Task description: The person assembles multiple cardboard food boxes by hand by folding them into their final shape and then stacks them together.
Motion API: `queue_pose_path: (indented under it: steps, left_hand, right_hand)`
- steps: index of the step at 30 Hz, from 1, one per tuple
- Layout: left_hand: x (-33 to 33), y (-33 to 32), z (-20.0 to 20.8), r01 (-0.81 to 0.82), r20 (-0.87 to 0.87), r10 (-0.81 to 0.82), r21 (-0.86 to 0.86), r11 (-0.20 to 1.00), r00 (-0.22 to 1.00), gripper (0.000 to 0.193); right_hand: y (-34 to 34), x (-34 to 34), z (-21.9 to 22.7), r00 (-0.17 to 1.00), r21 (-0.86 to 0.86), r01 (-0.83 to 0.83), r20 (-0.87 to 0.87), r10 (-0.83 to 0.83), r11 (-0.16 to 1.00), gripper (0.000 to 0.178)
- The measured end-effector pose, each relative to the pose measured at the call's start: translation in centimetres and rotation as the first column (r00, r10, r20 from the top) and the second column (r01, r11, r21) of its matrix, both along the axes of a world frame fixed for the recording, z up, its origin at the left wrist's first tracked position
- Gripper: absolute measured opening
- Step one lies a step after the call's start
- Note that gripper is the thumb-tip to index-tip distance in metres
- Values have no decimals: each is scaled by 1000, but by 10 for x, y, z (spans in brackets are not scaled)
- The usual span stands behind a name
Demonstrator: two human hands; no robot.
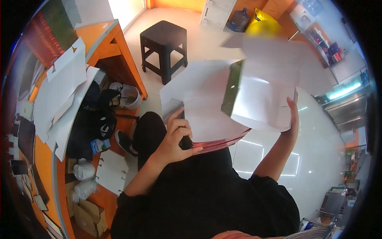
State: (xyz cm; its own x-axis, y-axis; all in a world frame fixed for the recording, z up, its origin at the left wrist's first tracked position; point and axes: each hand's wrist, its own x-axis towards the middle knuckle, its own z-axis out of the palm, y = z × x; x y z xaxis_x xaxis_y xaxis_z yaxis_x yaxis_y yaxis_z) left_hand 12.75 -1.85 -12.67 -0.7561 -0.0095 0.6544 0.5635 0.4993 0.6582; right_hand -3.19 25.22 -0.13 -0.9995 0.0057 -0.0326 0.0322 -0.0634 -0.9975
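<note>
On my lap lies a stack of flat paper box blanks (pixel 207 93), white inside with reddish edges. My left hand (pixel 175 137) curls round a black stapler (pixel 185 142) at the stack's near left side, partly hidden by the fingers. A folded white paper box (pixel 260 97), green on its outer left side, is in my right hand (pixel 293 117). That hand grips the box's right wall, where a small staple-like mark shows. The box is tilted above the right part of the stack, and its far flaps are blurred.
A black stool (pixel 164 44) stands ahead. At left is an orange desk (pixel 119 59) with loose white blanks (pixel 67 81) on top and a bin (pixel 130 96) beneath. White blanks (pixel 111 171) and a cardboard carton (pixel 89 219) sit lower down. A water bottle (pixel 239 20) stands far off.
</note>
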Motion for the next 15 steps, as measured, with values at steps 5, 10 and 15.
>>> queue_pose_path:
  steps: [5, 10, 15]
  left_hand:
    - [5, 0, -3, 62, 36, -63, 24, 998, 997, 62]
    - [18, 11, -5, -15, 76, 13, 22, 1000, 997, 81]
    - [44, -3, 14, -74, 24, 71, 243, 967, 997, 77]
  right_hand:
    - [-7, -6, -10, 947, 84, -256, -180, 267, 963, 53]
    - [-44, -1, -11, 818, 368, -529, -21, 575, 765, 47]
    - [-50, -6, -26, 771, 324, -599, -12, 637, 732, 52]
